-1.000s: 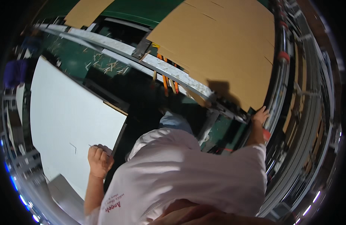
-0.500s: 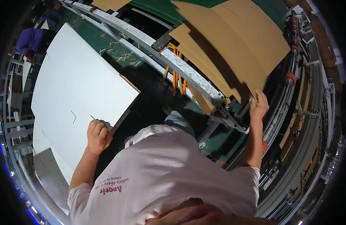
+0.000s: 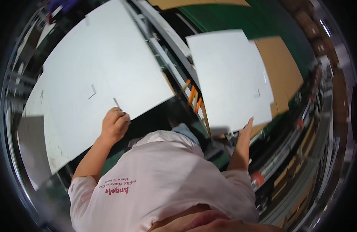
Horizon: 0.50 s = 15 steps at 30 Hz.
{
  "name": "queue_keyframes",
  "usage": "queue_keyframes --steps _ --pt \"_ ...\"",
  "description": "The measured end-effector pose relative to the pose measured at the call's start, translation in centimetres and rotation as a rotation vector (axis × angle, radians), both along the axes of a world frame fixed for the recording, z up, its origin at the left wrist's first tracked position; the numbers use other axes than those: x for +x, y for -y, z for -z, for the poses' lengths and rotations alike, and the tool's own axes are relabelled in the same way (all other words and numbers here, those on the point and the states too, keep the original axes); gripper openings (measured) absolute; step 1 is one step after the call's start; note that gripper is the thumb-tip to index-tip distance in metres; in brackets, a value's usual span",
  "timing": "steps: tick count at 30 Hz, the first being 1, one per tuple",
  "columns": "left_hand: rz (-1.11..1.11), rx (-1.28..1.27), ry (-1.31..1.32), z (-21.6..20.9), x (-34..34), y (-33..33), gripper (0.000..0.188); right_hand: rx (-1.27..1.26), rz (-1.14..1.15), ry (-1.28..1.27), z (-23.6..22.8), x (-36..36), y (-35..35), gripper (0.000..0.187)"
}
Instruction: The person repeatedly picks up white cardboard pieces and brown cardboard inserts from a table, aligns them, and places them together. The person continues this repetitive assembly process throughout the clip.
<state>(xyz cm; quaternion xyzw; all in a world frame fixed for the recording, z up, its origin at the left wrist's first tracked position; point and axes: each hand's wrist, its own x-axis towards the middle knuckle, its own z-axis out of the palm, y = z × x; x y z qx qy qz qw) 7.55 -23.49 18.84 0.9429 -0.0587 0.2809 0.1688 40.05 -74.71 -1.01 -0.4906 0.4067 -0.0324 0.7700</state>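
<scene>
The white sheet (image 3: 228, 77) on the right stretches lengthwise away from the nearer right hand (image 3: 245, 130), which pinches its near edge, partly over brown cardboard (image 3: 280, 67), while the left hand (image 3: 115, 124) curls round a thin stick (image 3: 116, 103).

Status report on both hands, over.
Left hand curled at large white flat sheet. Right hand gripping smaller white flat panel. Flat brown cardboard partly beneath panel; no visible obstruction.
</scene>
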Motion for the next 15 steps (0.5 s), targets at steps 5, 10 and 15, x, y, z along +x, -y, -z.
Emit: queue_keyframes --steps 5,10,15 --pt "-0.070 -0.018 0.049 0.8 -1.5 -0.4 0.027 0.403 -0.462 0.198 4.6 0.8 -1.0 0.053" --pt "-0.164 0.002 0.035 0.6 -2.7 1.2 0.024 0.560 -0.323 0.106 -10.4 -2.5 -8.9 0.029" --pt "-0.178 0.027 0.081 1.8 -2.6 0.9 0.023 1.037 -0.853 0.295 -12.9 -2.0 -13.9 0.028"
